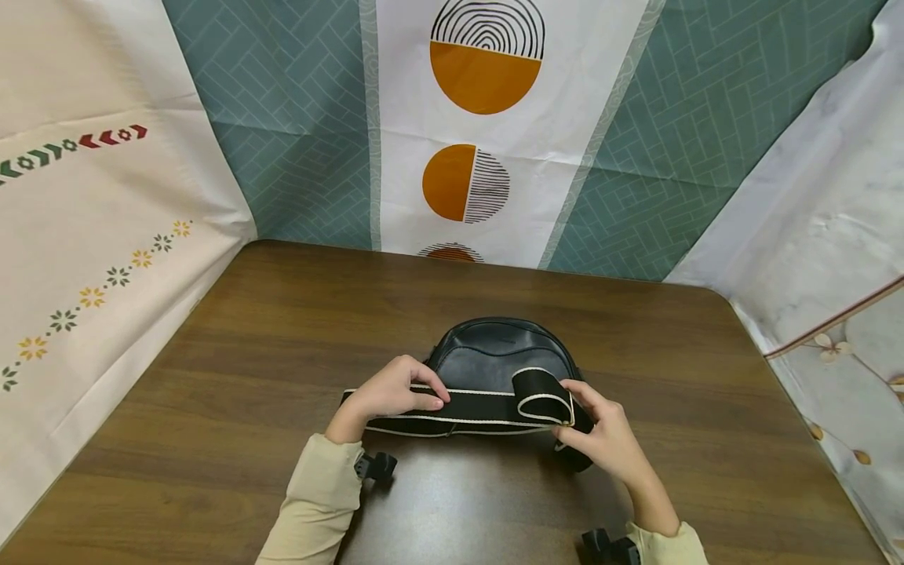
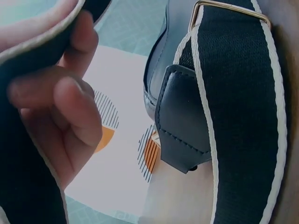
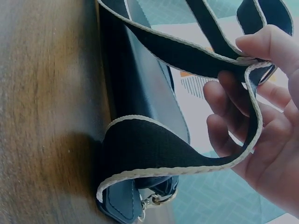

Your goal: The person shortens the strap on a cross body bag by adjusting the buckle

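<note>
A black leather bag (image 1: 503, 353) lies on the table with its wide black strap (image 1: 480, 406), edged in white, stretched across its front. My left hand (image 1: 397, 390) pinches the strap left of the bag's middle, and in the left wrist view the fingers (image 2: 77, 100) curl about the webbing. On the other side, my right hand (image 1: 606, 433) grips the strap where it doubles into a loop (image 1: 542, 396). A gold metal slider (image 2: 233, 6) sits on the strap in the left wrist view. The right wrist view shows a metal clasp (image 3: 148, 201) beside a leather tab (image 3: 120, 201).
The brown wooden table (image 1: 282, 337) extends around the bag. Behind it hangs a teal and white patterned cloth (image 1: 297, 141); pale cloths hang at the left (image 1: 106, 235) and right (image 1: 833, 235). Dark cameras are worn at both wrists.
</note>
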